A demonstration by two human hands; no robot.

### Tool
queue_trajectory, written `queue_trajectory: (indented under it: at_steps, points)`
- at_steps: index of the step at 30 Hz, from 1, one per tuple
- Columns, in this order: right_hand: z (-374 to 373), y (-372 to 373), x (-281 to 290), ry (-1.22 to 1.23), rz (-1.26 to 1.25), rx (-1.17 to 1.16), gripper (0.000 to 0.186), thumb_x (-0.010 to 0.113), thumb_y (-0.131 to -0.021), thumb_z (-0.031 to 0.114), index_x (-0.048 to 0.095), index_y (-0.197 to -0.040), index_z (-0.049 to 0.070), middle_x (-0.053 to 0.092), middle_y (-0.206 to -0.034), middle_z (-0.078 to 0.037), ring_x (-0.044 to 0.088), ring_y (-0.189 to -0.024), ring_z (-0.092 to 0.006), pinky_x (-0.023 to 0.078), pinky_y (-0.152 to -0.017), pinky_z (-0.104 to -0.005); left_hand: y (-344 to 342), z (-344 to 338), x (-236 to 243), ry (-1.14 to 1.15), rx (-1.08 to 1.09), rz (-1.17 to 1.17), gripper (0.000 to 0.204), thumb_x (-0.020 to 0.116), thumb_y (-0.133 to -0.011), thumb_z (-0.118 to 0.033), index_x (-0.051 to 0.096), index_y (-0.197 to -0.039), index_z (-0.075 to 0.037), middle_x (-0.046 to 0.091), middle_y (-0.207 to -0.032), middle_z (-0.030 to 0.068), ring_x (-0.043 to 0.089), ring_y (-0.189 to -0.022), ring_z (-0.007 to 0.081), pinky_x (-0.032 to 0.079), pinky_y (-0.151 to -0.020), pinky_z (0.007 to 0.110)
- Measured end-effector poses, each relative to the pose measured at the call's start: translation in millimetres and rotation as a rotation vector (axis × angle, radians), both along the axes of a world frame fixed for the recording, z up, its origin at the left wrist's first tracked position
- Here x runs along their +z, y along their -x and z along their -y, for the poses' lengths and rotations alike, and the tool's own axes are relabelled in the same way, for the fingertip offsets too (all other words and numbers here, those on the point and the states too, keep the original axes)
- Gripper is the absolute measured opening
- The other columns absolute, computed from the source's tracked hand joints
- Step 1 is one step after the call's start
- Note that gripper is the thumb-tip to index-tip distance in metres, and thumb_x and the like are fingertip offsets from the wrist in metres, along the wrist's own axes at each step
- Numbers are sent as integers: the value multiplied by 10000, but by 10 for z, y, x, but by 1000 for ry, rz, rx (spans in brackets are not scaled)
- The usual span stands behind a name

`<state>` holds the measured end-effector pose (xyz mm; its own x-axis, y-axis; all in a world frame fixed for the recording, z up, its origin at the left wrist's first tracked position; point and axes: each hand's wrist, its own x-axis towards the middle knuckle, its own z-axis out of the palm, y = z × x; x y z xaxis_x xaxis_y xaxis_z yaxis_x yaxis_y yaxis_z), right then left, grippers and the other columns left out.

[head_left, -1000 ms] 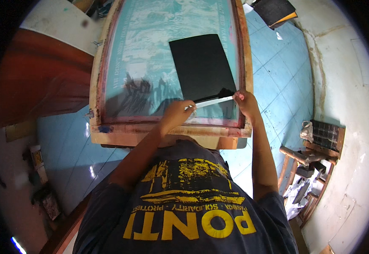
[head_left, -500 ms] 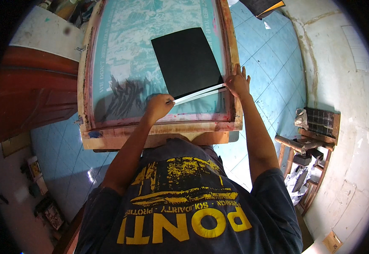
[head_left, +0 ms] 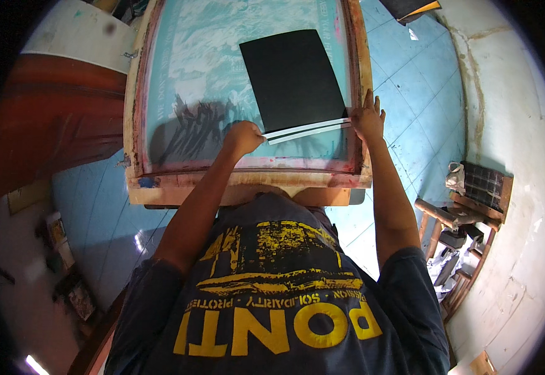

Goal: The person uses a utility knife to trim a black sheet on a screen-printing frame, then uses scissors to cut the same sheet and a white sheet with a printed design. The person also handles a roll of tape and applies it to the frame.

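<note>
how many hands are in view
2: the left hand at the near left corner of the black sheet, the right hand by its near right corner.

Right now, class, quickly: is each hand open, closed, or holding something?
Left hand: closed, pinching the left near corner of the white-edged black sheet.
Right hand: some fingers spread, at the sheet's right near corner; whether it pinches cannot be told.

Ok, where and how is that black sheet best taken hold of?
Probably pinch the black sheet at both ends of its near edge, along the white banding, coming from the person's side. It looks broad and thin, so two spaced grips should steady it; the left hand and right hand are at those ends.
</note>
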<state>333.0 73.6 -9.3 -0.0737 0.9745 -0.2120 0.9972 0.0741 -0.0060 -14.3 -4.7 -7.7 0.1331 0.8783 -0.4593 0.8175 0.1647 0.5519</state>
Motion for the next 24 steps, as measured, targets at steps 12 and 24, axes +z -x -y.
queue_trajectory:
  at_steps: [12,24]
  points:
    - [7,-47,-89,-47,-55,19,186,652,-856,308,736,-960,178,241,-1539,-141,244,-1416,-367,275,-1075,-602,47,36,-129,108,166,184,291,692,-775,-289,727,-847,-10,687,-821,205,674,-750,330,510,-710,396]
    - [10,15,17,-1,-6,18,168,643,-864,307,744,-932,191,217,-1553,-120,245,-1413,-370,255,-1073,-627,-105,-37,-199,53,22,-108,238,680,-748,-244,709,-766,-9,671,-801,217,660,-788,381,515,-734,453]
